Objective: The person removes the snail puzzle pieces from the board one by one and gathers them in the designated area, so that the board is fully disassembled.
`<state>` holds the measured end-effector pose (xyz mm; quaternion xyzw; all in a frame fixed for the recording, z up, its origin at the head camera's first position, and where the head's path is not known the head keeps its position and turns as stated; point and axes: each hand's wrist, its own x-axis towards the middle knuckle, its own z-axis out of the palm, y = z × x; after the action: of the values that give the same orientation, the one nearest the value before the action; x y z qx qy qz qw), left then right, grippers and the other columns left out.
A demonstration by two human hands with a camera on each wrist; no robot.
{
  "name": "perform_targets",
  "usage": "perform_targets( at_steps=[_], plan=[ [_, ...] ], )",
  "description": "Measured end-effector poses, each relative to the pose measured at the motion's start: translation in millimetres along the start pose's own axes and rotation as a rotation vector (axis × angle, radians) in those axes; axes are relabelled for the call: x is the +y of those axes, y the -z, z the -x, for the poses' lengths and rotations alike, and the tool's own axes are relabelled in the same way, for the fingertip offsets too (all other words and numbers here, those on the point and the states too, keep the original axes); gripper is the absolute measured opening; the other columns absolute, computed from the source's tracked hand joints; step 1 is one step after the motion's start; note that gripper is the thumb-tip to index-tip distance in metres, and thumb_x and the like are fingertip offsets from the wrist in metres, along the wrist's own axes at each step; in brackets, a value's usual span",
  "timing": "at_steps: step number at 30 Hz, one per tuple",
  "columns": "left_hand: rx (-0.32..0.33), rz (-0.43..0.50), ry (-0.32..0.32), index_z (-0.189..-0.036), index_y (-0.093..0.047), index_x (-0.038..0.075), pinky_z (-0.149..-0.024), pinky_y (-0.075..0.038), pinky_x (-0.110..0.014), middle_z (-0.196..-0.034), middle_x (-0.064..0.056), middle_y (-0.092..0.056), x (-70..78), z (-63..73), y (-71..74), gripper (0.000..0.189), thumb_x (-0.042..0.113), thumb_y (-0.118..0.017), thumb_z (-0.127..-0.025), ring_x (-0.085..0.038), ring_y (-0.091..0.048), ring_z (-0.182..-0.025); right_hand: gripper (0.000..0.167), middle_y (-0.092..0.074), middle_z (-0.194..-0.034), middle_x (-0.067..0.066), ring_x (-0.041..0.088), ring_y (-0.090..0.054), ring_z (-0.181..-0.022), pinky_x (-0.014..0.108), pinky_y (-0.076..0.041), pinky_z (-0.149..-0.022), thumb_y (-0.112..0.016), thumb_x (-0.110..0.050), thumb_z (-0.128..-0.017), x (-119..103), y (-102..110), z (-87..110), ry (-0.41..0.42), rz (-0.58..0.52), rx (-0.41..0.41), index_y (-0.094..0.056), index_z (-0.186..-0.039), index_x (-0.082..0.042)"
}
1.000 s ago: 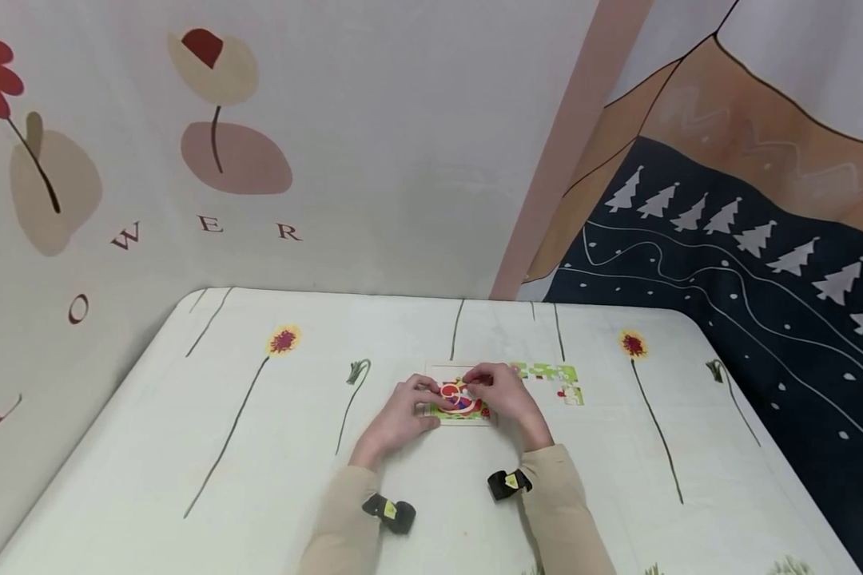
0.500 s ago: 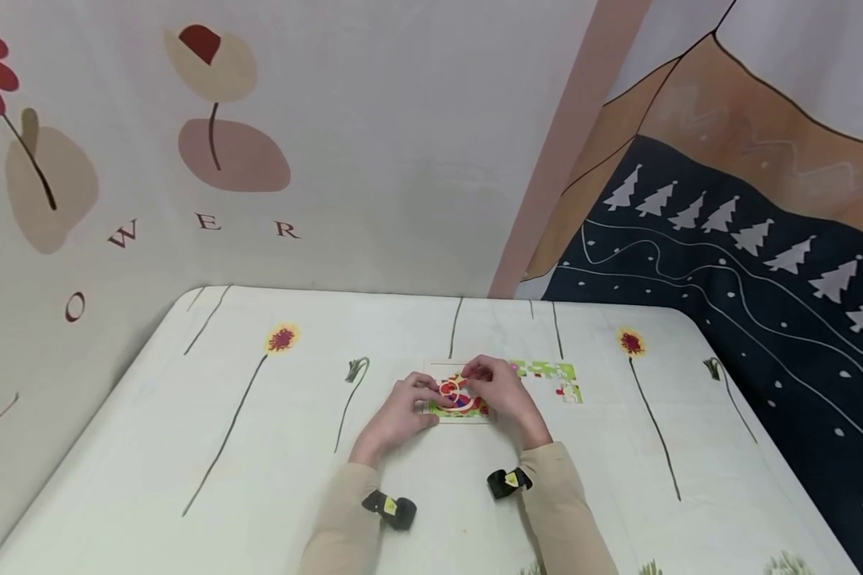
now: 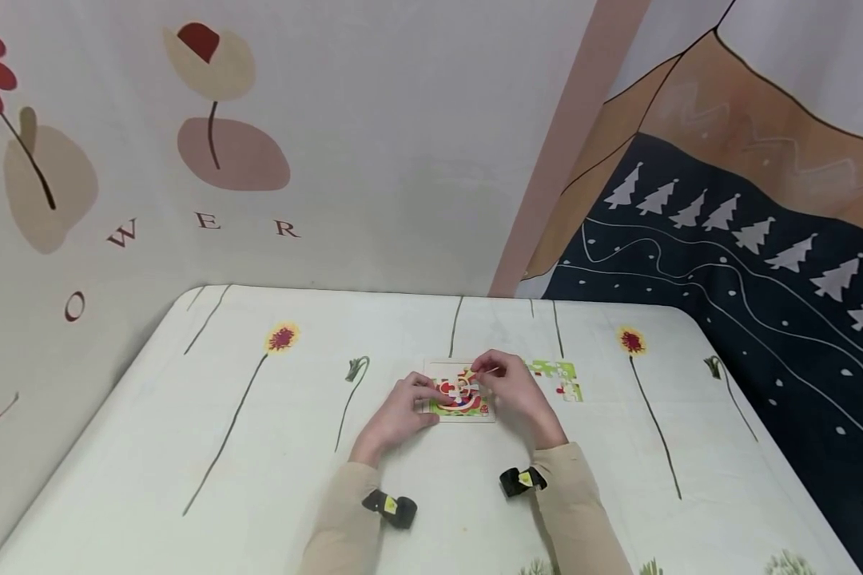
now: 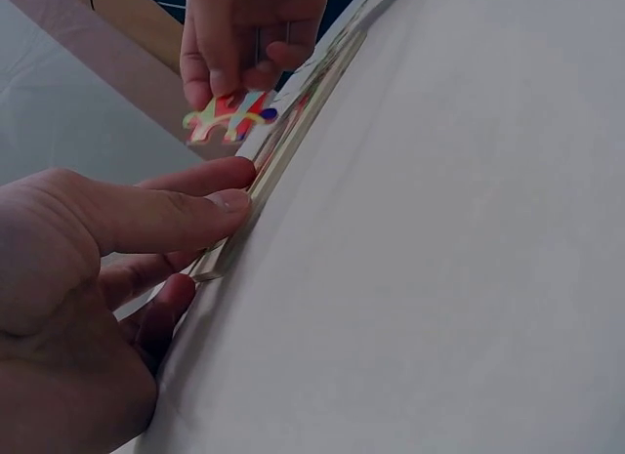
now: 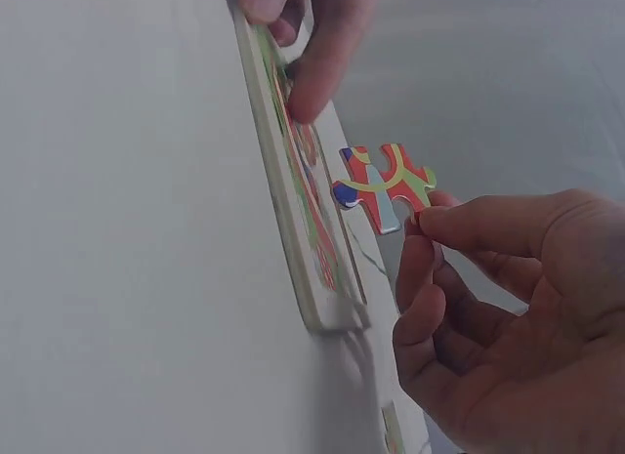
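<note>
A small jigsaw puzzle board [image 3: 467,413] with a pale frame and a red, green and blue picture lies in the middle of the table. My left hand [image 3: 399,411] grips its near left corner, with the thumb at the front edge and fingers reaching over the picture. Between thumb and fingertip, my right hand [image 3: 515,393] pinches a jigsaw piece [image 5: 384,187] patterned red, light blue and yellow with a dark blue knob. In both wrist views this piece hangs tilted just above the board, close to its right side.
Several loose green and white jigsaw pieces [image 3: 557,370] lie right of the board, partly behind my right hand. The white tablecloth [image 3: 223,415] has printed flowers. A pale wall hanging [image 3: 403,160] rises behind the table, with a dark tree-patterned cloth [image 3: 690,255] at right.
My right hand has moved to the right, off the board's picture, with the jigsaw piece in its pinch. More of the picture now shows. My left hand has stayed on the board.
</note>
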<state>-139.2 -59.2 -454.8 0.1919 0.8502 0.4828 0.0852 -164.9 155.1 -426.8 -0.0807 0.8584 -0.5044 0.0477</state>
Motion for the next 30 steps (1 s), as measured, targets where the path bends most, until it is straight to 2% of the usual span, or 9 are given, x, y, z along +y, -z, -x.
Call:
perform_targets(
  at_steps=[4, 9, 15, 22, 30],
  plan=[
    [-0.001, -0.001, 0.009, -0.105, -0.075, 0.010, -0.095, -0.036, -0.050, -0.111, -0.005, -0.051, 0.6, 0.3, 0.2, 0.029, -0.003, -0.072, -0.080, -0.027, -0.045, -0.108, 0.011, -0.065, -0.092, 0.007, 0.020, -0.056, -0.081, 0.032, -0.043, -0.073, -0.060, 0.003, -0.090, 3, 10, 3.2, -0.002, 0.013, 0.014, -0.067, -0.097, -0.003],
    [0.003, 0.006, 0.019, -0.107, -0.074, 0.009, -0.096, -0.036, -0.050, -0.112, -0.006, -0.051, 1.2, 0.0, 0.1, 0.030, -0.003, -0.072, -0.080, -0.028, -0.046, -0.109, 0.012, -0.064, -0.092, 0.008, 0.021, -0.056, -0.081, 0.034, -0.043, -0.073, -0.060, 0.003, -0.089, 7, 24, 7.5, 0.041, 0.024, 0.020, -0.067, -0.097, -0.001],
    [0.031, 0.022, 0.051, -0.112, -0.071, 0.006, -0.099, -0.036, -0.051, -0.115, -0.010, -0.053, 0.7, 1.3, -0.8, 0.036, -0.002, -0.073, -0.077, -0.033, -0.049, -0.113, 0.012, -0.064, -0.091, 0.009, 0.022, -0.057, -0.082, 0.035, -0.044, -0.076, -0.059, 0.005, -0.089, 13, 39, 13.5, 0.070, 0.044, 0.042, -0.066, -0.097, 0.000],
    [0.056, 0.030, 0.075, -0.109, -0.072, 0.009, -0.098, -0.039, -0.048, -0.113, -0.007, -0.053, -0.7, 5.1, -1.0, 0.032, -0.001, -0.073, -0.079, -0.030, -0.051, -0.110, 0.011, -0.065, -0.091, 0.011, 0.023, -0.056, -0.081, 0.033, -0.044, -0.074, -0.058, 0.007, -0.089, 18, 55, 21.0, 0.089, 0.050, 0.077, -0.065, -0.097, 0.003],
    [0.113, 0.019, 0.084, -0.100, -0.075, 0.009, -0.083, -0.044, -0.040, -0.103, -0.004, -0.055, -0.6, 7.2, 1.7, 0.023, -0.001, -0.072, -0.079, -0.021, -0.052, -0.094, 0.011, -0.064, -0.090, 0.012, 0.022, -0.056, -0.081, 0.031, -0.044, -0.073, -0.059, 0.006, -0.089, 26, 73, 29.6, 0.092, 0.082, 0.092, -0.065, -0.097, 0.003]
  ],
)
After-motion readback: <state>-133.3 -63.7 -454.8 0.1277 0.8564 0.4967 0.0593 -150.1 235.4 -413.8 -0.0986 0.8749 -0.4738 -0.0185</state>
